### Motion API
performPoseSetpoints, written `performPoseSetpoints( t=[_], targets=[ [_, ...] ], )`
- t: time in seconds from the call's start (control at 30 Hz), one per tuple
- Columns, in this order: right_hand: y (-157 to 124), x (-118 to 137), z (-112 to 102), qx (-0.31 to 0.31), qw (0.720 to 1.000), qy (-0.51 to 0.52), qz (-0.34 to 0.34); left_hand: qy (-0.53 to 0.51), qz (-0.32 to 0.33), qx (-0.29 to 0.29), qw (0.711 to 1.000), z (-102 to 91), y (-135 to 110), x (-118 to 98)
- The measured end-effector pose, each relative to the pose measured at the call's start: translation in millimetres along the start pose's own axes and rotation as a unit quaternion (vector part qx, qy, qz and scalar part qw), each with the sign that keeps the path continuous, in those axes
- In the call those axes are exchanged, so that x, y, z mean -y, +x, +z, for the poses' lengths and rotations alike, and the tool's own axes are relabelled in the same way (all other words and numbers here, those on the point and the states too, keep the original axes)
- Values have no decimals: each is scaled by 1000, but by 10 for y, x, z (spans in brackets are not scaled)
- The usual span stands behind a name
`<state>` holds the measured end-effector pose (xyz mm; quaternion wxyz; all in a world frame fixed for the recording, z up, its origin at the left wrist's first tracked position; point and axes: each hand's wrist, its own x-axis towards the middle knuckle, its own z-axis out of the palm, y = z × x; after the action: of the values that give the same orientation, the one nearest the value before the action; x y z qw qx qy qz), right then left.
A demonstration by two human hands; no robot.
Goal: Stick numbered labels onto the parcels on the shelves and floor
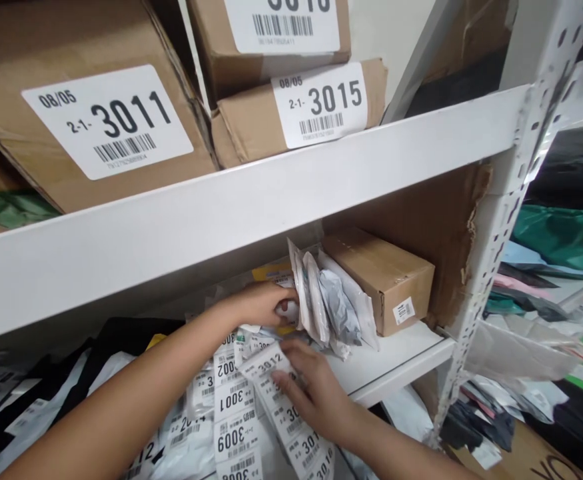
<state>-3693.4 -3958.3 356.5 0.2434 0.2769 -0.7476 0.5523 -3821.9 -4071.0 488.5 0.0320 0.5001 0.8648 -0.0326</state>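
Note:
On the lower shelf, my left hand [266, 303] has its fingers curled at the near edge of a row of thin white parcel bags [311, 297] that stand on edge. Its fingertips are partly hidden there. My right hand [318, 390] pinches a long strip of printed labels [284, 400], which shows 3012 near its top. Beside it hangs a second label strip [234, 407] with numbers such as 3001 and 3009. Behind my left hand lies a yellow package [274, 272].
A brown carton [381, 273] stands right of the bags. Above runs the white shelf beam [251, 193], with cartons labelled 3011 [86, 127] and 3015 [316, 103] over it. A perforated upright [491, 247] bounds the right. Bagged parcels [61, 393] are heaped at lower left.

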Motion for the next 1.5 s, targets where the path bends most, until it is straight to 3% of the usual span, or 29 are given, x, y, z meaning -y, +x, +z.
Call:
performPoseSetpoints(
  t=[0.17,0.33,0.47,0.73,0.9,1.07,1.33,1.5],
  targets=[
    [199,-100,106,-60,988,82,117,-169,-14,18,985,51,-43,186],
    [280,-195,208,-135,973,103,156,-261,-31,25,964,76,-63,239],
    [276,-249,255,-183,958,96,196,-236,-59,49,969,99,-61,281],
    [299,-343,265,-206,929,85,296,-168,-34,50,984,127,-44,288],
    [323,-287,245,-200,923,70,321,-144,-46,-4,989,156,-54,231],
    [311,-273,257,-186,905,70,376,-112,-71,-19,991,184,-59,172],
    [273,-373,310,-230,894,145,356,-98,-80,-14,992,195,-68,161],
    [276,-405,339,-239,875,161,388,-115,-73,-9,991,198,-57,166]
  ],
)
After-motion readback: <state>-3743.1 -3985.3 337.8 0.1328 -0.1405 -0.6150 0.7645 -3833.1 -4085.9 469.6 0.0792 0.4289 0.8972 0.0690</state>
